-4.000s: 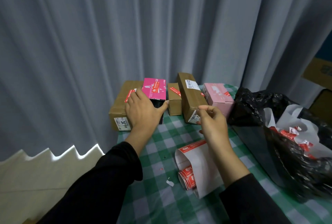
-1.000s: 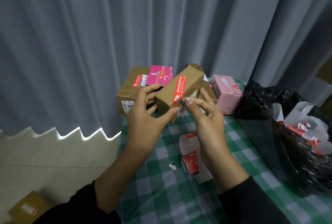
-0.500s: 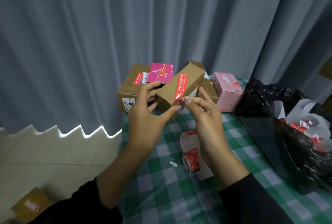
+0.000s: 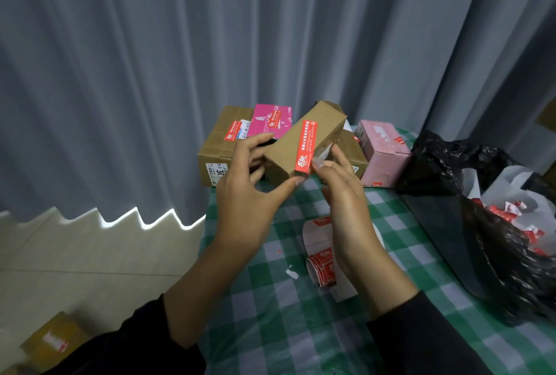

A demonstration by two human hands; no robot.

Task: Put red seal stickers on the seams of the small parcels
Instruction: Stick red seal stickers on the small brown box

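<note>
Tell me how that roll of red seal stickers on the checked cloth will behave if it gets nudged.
The sticker roll lies on its side, so it would probably roll a little. Its loose white backing strip trails out flat on the tablecloth, which should drag and stop it soon. It is curled paper, so likely light and easily squashed.

Both hands (image 4: 249, 191) (image 4: 343, 191) raised, fingers curled.

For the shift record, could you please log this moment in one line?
left hand: holds brown cardboard box | right hand: presses red seal sticker
</note>
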